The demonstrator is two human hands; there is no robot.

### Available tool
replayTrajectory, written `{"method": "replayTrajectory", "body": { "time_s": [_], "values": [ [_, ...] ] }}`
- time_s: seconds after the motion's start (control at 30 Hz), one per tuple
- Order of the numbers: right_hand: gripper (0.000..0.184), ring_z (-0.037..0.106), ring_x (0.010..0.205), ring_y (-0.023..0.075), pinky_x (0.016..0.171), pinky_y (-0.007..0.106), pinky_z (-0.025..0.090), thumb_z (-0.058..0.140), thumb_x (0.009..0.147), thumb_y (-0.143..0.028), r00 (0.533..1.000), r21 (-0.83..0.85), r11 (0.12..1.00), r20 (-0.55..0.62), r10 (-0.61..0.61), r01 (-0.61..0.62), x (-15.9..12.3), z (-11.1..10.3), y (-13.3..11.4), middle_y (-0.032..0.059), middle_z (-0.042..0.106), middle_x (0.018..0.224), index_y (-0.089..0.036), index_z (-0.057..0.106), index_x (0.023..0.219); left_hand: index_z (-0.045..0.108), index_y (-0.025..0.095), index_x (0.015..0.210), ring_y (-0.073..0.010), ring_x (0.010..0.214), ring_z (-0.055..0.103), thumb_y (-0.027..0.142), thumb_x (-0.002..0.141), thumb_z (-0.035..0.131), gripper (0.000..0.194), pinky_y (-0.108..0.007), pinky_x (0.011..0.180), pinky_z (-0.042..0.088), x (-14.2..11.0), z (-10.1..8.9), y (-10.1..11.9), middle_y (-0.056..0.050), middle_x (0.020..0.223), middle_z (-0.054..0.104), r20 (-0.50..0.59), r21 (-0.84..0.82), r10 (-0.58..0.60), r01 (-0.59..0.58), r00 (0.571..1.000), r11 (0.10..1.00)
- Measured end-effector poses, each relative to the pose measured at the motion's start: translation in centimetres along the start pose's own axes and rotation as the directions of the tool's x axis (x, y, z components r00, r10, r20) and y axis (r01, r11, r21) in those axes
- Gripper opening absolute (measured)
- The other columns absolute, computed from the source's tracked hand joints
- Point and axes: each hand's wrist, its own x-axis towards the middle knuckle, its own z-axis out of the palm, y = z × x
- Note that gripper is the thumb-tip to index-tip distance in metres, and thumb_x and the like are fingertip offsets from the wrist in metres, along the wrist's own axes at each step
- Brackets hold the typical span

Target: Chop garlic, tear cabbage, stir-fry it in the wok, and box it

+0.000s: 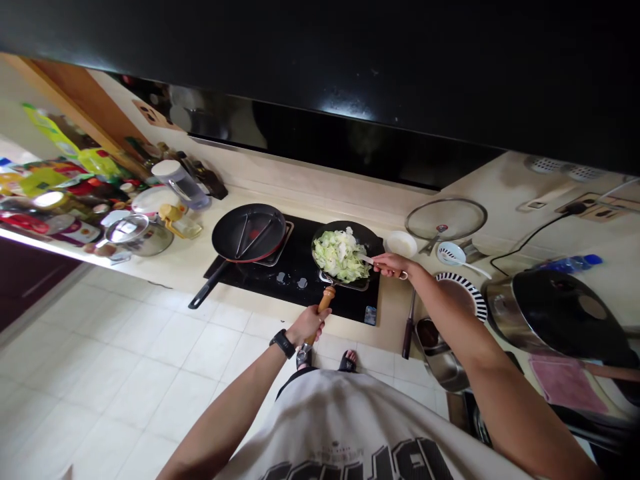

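A black wok (367,236) full of chopped green cabbage (340,255) sits on the black stove top (300,270). My left hand (309,325), with a black watch on the wrist, is closed round the wok's wooden handle (325,299). My right hand (391,265) is closed on the handle of a metal spatula (367,259) whose blade lies in the cabbage at the wok's right side.
An empty black frying pan (249,233) with a long handle sits on the left burner. Bottles, jars and a steel pot (139,234) crowd the left counter. To the right are a small white bowl (401,243), a glass lid (446,219), a striped plate (463,291) and a rice cooker (555,311).
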Motion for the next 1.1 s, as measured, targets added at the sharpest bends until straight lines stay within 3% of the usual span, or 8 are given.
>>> {"method": "replayTrajectory", "body": {
  "time_s": [0.17, 0.3, 0.4, 0.5, 0.73, 0.87, 0.97, 1.1],
  "values": [
    [0.031, 0.06, 0.05, 0.0094, 0.051, 0.018, 0.045, 0.036, 0.106, -0.024, 0.994, -0.208, 0.977, -0.092, -0.055, 0.035, -2.3, 6.1, -0.5, 0.0052, 0.07, 0.077, -0.013, 0.065, 0.1, 0.048, 0.021, 0.093, -0.0071, 0.04, 0.042, 0.055, 0.089, 0.066, 0.039, -0.02, 0.038, 0.035, -0.5, -0.1, 0.4, 0.009, 0.059, 0.046, 0.007, -0.011, 0.006, -0.006, 1.0, 1.0],
    [0.04, 0.075, 0.086, 0.0242, 0.075, 0.028, 0.055, 0.038, 0.104, -0.021, 0.948, -0.672, 0.74, -0.209, -0.241, 0.04, -5.0, 12.0, 0.8, 0.0196, 0.074, 0.098, -0.007, 0.056, 0.137, 0.047, 0.021, 0.092, -0.0067, 0.039, 0.042, 0.053, 0.09, 0.066, 0.038, -0.02, 0.038, 0.036, -0.5, 0.5, 0.3, 0.009, 0.059, 0.047, -0.002, -0.039, 0.01, -0.011, 1.0, 0.999],
    [0.055, 0.074, 0.093, 0.028, 0.077, 0.032, 0.055, 0.036, 0.1, -0.01, 0.95, -0.803, 0.595, -0.215, -0.227, -0.04, -6.9, 14.5, 2.3, 0.0255, 0.071, 0.109, -0.003, 0.037, 0.155, 0.046, 0.021, 0.091, -0.0066, 0.039, 0.042, 0.054, 0.09, 0.066, 0.039, -0.02, 0.038, 0.036, -0.4, 0.9, 0.1, 0.009, 0.059, 0.047, 0.004, -0.05, 0.019, -0.019, 1.0, 0.999],
    [0.058, 0.074, 0.091, 0.0272, 0.074, 0.032, 0.055, 0.032, 0.099, -0.009, 0.952, -0.842, 0.538, -0.201, -0.23, -0.048, -9.5, 13.9, 3.4, 0.0251, 0.069, 0.116, -0.006, 0.035, 0.157, 0.046, 0.021, 0.092, -0.0065, 0.039, 0.043, 0.054, 0.09, 0.066, 0.039, -0.02, 0.038, 0.036, -0.1, 1.0, -0.2, 0.008, 0.059, 0.048, 0.003, -0.056, 0.026, -0.026, 1.0, 0.998],
    [0.047, 0.073, 0.09, 0.0252, 0.072, 0.029, 0.052, 0.038, 0.104, -0.026, 0.957, -0.843, 0.538, -0.17, -0.234, -0.018, -16.2, 7.7, 1.7, 0.0158, 0.075, 0.104, -0.018, 0.054, 0.147, 0.048, 0.02, 0.091, -0.0076, 0.039, 0.044, 0.058, 0.088, 0.068, 0.043, -0.02, 0.039, 0.036, 0.5, 1.0, -0.9, 0.007, 0.058, 0.05, -0.024, -0.024, 0.03, -0.031, 0.999, 0.999],
    [0.049, 0.075, 0.091, 0.028, 0.073, 0.03, 0.053, 0.043, 0.096, -0.01, 0.99, -0.874, 0.485, -0.083, -0.115, -0.016, -13.4, 9.3, 0.5, 0.0205, 0.075, 0.099, -0.007, 0.055, 0.144, 0.048, 0.02, 0.093, -0.0075, 0.039, 0.044, 0.056, 0.09, 0.066, 0.04, -0.02, 0.039, 0.036, 0.8, 1.2, -1.3, 0.008, 0.057, 0.049, -0.016, -0.02, 0.025, -0.025, 1.0, 0.999],
    [0.054, 0.075, 0.096, 0.0275, 0.077, 0.03, 0.054, 0.041, 0.095, -0.005, 0.984, -0.862, 0.503, -0.137, -0.111, -0.063, -10.7, 10.7, 1.2, 0.0225, 0.075, 0.104, -0.003, 0.049, 0.148, 0.047, 0.02, 0.092, -0.0079, 0.039, 0.044, 0.054, 0.092, 0.064, 0.038, -0.02, 0.039, 0.036, 1.0, 1.3, -1.6, 0.008, 0.057, 0.049, -0.014, -0.013, 0.025, -0.025, 1.0, 1.0],
    [0.045, 0.074, 0.101, 0.0264, 0.084, 0.03, 0.054, 0.042, 0.101, -0.019, 0.947, -0.774, 0.633, -0.22, -0.232, -0.025, -11.5, 8.2, 3.8, 0.0182, 0.076, 0.112, -0.012, 0.06, 0.141, 0.046, 0.021, 0.09, -0.0081, 0.038, 0.044, 0.052, 0.092, 0.063, 0.036, -0.02, 0.038, 0.034, 1.3, 1.1, -2.0, 0.008, 0.055, 0.048, -0.029, 0.003, 0.032, -0.032, 0.999, 0.999]
  ]
}}
